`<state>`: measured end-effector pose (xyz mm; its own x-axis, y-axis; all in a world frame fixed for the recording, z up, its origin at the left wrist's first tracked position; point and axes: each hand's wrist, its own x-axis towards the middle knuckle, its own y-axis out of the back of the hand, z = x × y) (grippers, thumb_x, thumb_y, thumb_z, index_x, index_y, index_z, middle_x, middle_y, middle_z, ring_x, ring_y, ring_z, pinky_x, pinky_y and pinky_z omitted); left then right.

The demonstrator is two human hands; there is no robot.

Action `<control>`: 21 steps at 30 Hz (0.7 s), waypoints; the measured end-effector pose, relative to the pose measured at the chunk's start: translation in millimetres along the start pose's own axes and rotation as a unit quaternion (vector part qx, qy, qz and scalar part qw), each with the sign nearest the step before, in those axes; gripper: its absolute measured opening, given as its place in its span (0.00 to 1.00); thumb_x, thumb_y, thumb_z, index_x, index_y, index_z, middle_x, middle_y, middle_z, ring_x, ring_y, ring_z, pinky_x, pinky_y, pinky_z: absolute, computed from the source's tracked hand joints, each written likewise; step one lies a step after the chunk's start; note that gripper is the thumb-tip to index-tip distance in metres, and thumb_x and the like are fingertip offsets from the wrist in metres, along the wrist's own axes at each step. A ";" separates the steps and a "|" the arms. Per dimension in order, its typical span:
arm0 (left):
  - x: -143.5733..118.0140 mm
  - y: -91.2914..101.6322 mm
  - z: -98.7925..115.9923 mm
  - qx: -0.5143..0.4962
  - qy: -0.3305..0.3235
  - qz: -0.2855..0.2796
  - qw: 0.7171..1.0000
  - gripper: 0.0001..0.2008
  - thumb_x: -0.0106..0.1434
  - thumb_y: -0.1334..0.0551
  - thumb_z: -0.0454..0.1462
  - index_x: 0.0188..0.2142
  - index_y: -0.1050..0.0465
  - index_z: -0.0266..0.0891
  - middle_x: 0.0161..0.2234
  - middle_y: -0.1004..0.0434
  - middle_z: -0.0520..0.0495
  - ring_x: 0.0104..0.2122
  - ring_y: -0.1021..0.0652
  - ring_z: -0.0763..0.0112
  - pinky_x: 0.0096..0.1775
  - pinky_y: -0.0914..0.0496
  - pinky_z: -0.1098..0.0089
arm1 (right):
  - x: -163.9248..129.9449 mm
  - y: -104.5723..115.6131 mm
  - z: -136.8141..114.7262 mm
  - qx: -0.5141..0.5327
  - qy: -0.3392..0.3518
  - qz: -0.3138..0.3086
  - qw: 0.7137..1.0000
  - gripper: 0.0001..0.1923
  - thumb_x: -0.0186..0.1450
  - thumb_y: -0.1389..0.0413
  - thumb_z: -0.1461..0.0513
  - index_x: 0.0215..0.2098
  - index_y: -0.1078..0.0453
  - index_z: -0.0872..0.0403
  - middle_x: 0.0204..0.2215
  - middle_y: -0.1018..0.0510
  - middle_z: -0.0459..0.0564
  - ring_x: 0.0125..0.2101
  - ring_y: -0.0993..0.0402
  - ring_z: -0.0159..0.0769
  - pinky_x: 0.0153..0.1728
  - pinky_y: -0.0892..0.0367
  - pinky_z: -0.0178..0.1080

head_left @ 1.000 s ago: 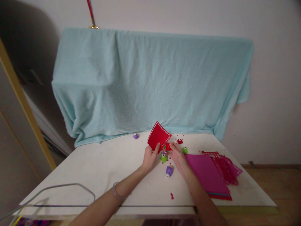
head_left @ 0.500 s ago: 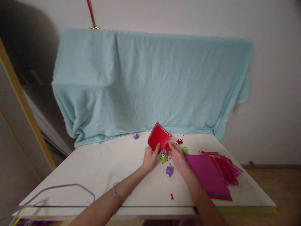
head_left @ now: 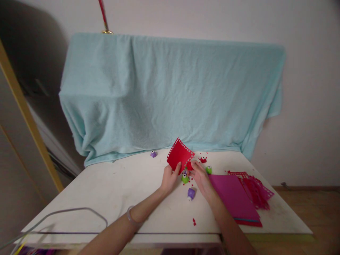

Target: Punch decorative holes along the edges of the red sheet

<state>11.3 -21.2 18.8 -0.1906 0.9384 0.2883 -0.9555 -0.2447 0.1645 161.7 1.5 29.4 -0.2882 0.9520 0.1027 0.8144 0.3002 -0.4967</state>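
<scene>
A: Start wide. What bears everything?

B: A white table (head_left: 111, 191), with a pale blue towel (head_left: 170, 95) draped over something behind it. On the right lie a magenta sheet (head_left: 232, 196) and, just beside it, a heap of red cut-out paper (head_left: 255, 187).

A: And the work itself?

B: A red square sheet (head_left: 180, 156) with a punched lace border along its upper edges, held tilted up off the table near the far middle. The left hand (head_left: 169, 177) has its fingers closed on the sheet's lower corner, thumb on the front. The right hand (head_left: 200, 175) is curled round a small red punch (head_left: 189, 165) set against the sheet's lower right edge.

A: So which step is this?

B: I judge it mid-border: one more hole being pressed along an unfinished edge. Whether the punch is fully pressed down, I cannot tell.

A: What does the next move ask for?

B: Probably sliding the sheet on by one pattern repeat and keeping its edge seated squarely in the punch slot.

A: Small things?

B: A green punch (head_left: 185, 178) below the hands, another green punch (head_left: 208, 170), a purple punch (head_left: 191, 193), a far purple punch (head_left: 153, 153), and red scraps (head_left: 194, 221).
</scene>
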 end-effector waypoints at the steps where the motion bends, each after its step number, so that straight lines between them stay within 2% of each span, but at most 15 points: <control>1: 0.1 -0.1 -0.5 0.000 0.001 -0.001 1.000 0.22 0.64 0.45 0.50 0.23 0.34 0.36 0.20 0.31 0.51 0.22 0.34 0.73 0.26 0.41 0.74 | -0.2 0.0 0.0 -0.001 0.001 0.002 1.000 0.13 0.57 0.36 0.53 0.32 0.31 0.51 0.28 0.28 0.45 0.25 0.32 0.33 0.29 0.36 0.38; 21: 1.5 -0.9 -5.9 0.020 -0.006 -0.006 1.000 0.23 0.65 0.46 0.51 0.23 0.33 0.35 0.21 0.31 0.51 0.22 0.34 0.75 0.26 0.41 0.75 | -0.4 1.9 0.9 -0.015 0.006 -0.004 1.000 0.10 0.60 0.39 0.55 0.32 0.31 0.52 0.28 0.30 0.44 0.26 0.32 0.33 0.31 0.36 0.37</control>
<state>10.5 -18.1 13.4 -0.1762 0.9385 0.2970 -0.9477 -0.2433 0.2064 162.8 1.6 27.6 -0.2883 0.9504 0.1164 0.8267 0.3084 -0.4706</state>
